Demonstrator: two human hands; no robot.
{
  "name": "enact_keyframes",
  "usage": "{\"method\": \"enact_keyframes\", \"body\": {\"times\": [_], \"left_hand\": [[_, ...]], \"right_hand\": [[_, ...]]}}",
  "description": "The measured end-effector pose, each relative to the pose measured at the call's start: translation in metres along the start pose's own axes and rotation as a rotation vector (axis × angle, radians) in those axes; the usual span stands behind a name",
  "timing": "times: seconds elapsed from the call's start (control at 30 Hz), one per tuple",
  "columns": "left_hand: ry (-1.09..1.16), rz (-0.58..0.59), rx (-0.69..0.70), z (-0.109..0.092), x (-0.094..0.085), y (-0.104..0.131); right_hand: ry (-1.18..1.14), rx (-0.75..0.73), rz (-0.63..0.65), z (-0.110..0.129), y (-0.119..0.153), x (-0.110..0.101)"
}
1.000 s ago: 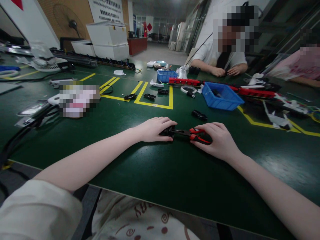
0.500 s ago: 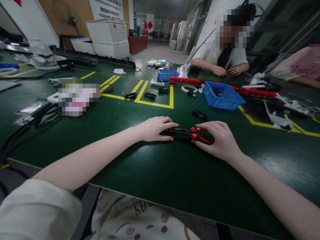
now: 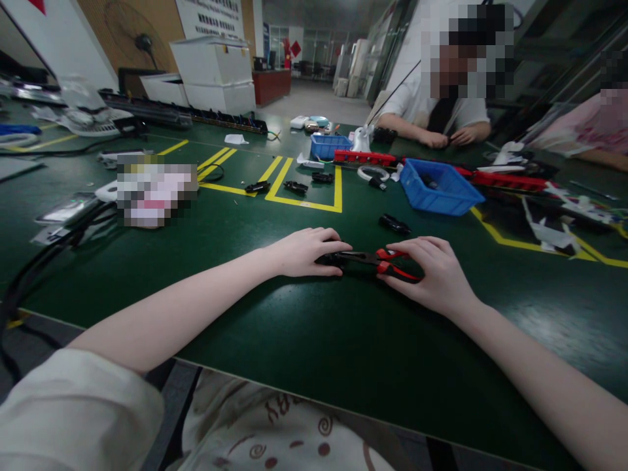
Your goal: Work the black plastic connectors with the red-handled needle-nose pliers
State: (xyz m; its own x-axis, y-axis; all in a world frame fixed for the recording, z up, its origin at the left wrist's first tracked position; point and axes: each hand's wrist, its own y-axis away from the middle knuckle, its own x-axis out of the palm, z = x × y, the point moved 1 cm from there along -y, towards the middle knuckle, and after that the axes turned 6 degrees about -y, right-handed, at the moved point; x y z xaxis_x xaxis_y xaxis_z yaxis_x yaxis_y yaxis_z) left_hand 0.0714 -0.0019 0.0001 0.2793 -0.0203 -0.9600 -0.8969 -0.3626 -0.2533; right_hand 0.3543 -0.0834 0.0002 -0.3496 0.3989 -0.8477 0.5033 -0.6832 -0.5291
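Observation:
My right hand point(image 3: 434, 271) grips the red handles of a pair of pliers point(image 3: 380, 260) lying low over the green table point(image 3: 314, 340). The pliers' dark jaws point left, toward my left hand point(image 3: 307, 252). That hand is cupped over a small black part point(image 3: 328, 260) at the jaws, pressing it on the table. Most of the part is hidden under my fingers.
Another black part point(image 3: 394, 225) lies just beyond my hands. Further back sit a blue bin point(image 3: 440, 188), a smaller blue bin point(image 3: 328, 146), red rails point(image 3: 363, 157) and more black parts point(image 3: 296, 188) inside yellow tape lines. Two people sit across the table. Cables point(image 3: 29, 275) run at the left.
Both hands and the pliers have stayed almost in place; the view has shifted slightly and my right fingers sit a little more closed over the handles.

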Motion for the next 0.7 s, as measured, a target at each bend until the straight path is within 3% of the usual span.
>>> {"method": "enact_keyframes", "body": {"times": [0.33, 0.7], "left_hand": [[0.022, 0.004, -0.011, 0.0015, 0.0005, 0.0001], [0.040, 0.009, -0.040, 0.0021, 0.0009, -0.0002]], "right_hand": [[-0.038, 0.042, 0.028, 0.0005, -0.0004, -0.0019], [0.035, -0.053, 0.003, 0.0016, -0.0007, -0.0006]]}}
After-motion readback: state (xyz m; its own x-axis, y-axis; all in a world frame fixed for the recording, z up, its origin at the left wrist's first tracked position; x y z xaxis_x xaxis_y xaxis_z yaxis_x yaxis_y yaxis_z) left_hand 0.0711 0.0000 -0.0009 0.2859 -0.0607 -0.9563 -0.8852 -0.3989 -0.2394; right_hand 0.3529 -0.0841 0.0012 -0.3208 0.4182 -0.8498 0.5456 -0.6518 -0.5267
